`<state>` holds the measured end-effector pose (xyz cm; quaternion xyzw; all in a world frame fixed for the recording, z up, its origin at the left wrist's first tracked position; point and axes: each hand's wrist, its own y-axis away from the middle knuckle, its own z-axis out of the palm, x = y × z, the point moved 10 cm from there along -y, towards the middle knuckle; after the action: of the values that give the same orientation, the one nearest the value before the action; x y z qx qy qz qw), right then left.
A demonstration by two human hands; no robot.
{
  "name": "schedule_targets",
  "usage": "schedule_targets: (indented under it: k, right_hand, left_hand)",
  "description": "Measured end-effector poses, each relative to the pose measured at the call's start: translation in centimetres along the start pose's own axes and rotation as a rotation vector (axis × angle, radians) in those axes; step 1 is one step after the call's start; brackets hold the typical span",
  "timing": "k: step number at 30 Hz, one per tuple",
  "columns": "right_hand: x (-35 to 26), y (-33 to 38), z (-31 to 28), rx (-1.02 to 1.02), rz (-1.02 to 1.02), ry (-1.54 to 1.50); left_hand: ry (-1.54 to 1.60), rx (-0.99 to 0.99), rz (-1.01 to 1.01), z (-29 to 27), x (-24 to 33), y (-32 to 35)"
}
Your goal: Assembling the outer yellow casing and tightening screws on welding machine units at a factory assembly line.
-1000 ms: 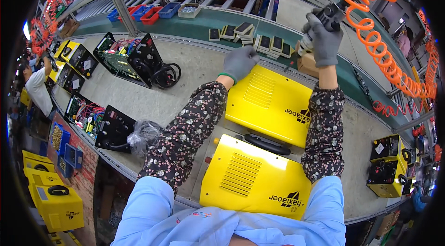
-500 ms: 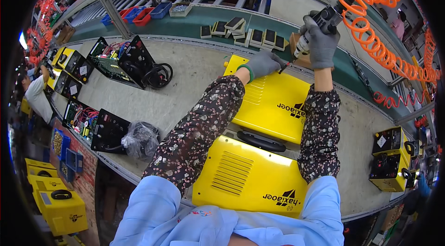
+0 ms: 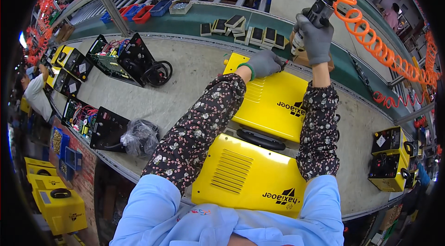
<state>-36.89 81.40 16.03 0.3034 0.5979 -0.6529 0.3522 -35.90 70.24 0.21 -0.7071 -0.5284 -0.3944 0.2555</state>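
Note:
My right hand (image 3: 317, 42), in a grey glove, grips an air screwdriver (image 3: 320, 12) fed by an orange coiled hose (image 3: 359, 26). The tool points downward, its lower end near the far edge of a yellow machine casing (image 3: 273, 107). On that far edge rests my left hand (image 3: 265, 64), also gloved, its fingers curled and pinched together close to the driver's tip. What they pinch is too small to make out. Nearer to me lies a second yellow casing (image 3: 250, 176) with vent slots, and a black carrying handle (image 3: 260, 139) sits between the two.
Several small black-and-cream blocks (image 3: 257, 36) lie along the green belt beyond the bench. Opened machines with wiring (image 3: 123, 58) stand at the left, finished yellow ones (image 3: 391, 160) at the right. Parts bins (image 3: 143, 13) line the back. A co-worker (image 3: 36, 91) is at far left.
My right hand has lifted the screwdriver slightly, up and to the left, and the tool stands a bit more upright. My left hand has stayed almost in place.

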Motion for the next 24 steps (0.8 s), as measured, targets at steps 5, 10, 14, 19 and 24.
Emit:
schedule_targets:
  k: [5,10,14,19,24]
  right_hand:
    - [-0.3,-0.1,0.7,0.026,-0.017,0.057]
    - [-0.3,-0.3,0.2,0.056,-0.023,0.015]
    - [-0.9,-0.1,-0.2,0.023,-0.002,-0.036]
    - [-4.1,0.1,-4.0,0.112,-0.082,-0.069]
    - [-5.8,0.6,-8.4,0.135,-0.085,0.023]
  left_hand:
    - [-0.028,-0.011,0.034,0.0,0.1,0.0]
    - [-0.092,-0.038,0.02,0.1,0.3,-0.2]
    - [-0.133,0.033,0.015,0.0,0.4,-0.3]
    - [-0.149,0.107,0.078,-0.2,0.8,0.3]
    - [-0.155,0.078,0.131,0.0,1.6,1.1]
